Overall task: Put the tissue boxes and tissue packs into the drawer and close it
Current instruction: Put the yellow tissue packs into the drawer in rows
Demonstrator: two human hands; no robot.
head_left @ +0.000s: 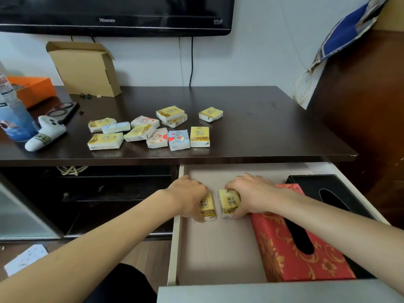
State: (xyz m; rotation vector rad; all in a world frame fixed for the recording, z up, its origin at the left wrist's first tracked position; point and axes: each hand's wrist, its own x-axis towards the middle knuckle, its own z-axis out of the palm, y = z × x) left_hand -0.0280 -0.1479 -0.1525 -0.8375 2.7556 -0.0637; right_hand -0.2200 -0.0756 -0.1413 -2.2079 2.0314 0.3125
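The drawer (pixel 218 248) stands pulled out below the dark counter (pixel 262 127). Both hands are down inside it, toward the back left. The left hand (pixel 188 197) has its fingers curled over a yellow tissue pack (pixel 207 206), holding it against the drawer floor close to the left wall. The right hand (pixel 251 193) grips a second yellow pack (pixel 228 203) just beside the first, a narrow gap between the two.

To the right of the hands, a red tissue box (pixel 295 248) with gold patterning lies flat in the drawer, its oval slot facing up. A black tissue box (pixel 328 189) lies along the right wall beside the red one, partly behind it.

Up on the counter a cluster of small tissue packs (pixel 148 130) remains, mostly yellow, a few white with red hearts, one pale blue. One yellow pack (pixel 210 114) sits a little apart at the right of the group.

Further left on the counter are a white game controller (pixel 46 133), a blue bottle (pixel 13 114), an orange box (pixel 32 88) and an open cardboard box (pixel 85 66) leaning near the wall. A television (pixel 113 16) hangs above.
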